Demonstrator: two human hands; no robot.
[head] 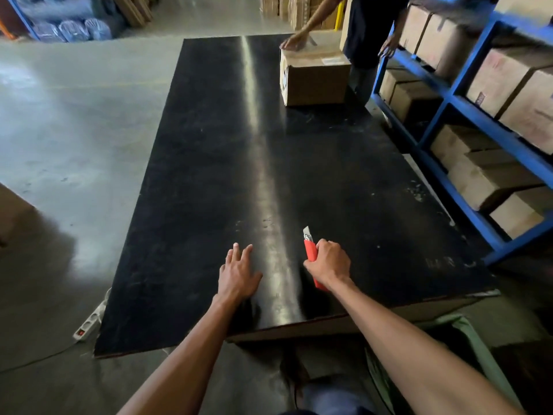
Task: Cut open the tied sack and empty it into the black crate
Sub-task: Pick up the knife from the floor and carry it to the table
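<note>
My right hand [330, 260] is shut on a red utility knife [310, 250], its blade out and pointing away from me, just above the black table [227, 163]. My left hand [238, 274] lies flat on the tabletop with fingers spread, a short way left of the knife. No sack and no black crate appear in this view.
A taped cardboard box [314, 76] stands at the table's far right, with another person's hand [294, 41] on it. Blue shelving [449, 94] full of cartons runs along the right. A white power strip [89, 322] lies on the floor at the left. Green fabric [466, 333] hangs below the table's near right corner.
</note>
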